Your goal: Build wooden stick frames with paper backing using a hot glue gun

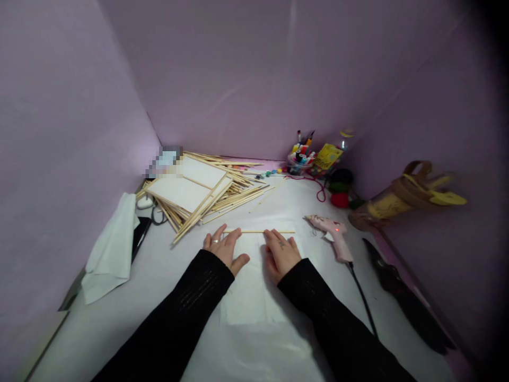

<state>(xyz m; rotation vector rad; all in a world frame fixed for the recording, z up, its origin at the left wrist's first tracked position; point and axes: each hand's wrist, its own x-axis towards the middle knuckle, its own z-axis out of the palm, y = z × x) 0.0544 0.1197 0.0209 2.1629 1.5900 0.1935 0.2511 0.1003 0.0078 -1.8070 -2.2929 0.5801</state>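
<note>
Our left hand (225, 248) and right hand (281, 253) lie flat and apart on the white paper sheet (254, 297), fingertips pressing a thin wooden stick (258, 231) along its far edge, gripping nothing. We judge the stick could roll askew under uneven pressure, and the glue gun (333, 233), lit just right, could burn a straying sleeve.

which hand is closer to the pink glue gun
Right. The right hand lies flat on the paper just left of the glue gun; the left hand is farther off, beyond the right hand.
</note>
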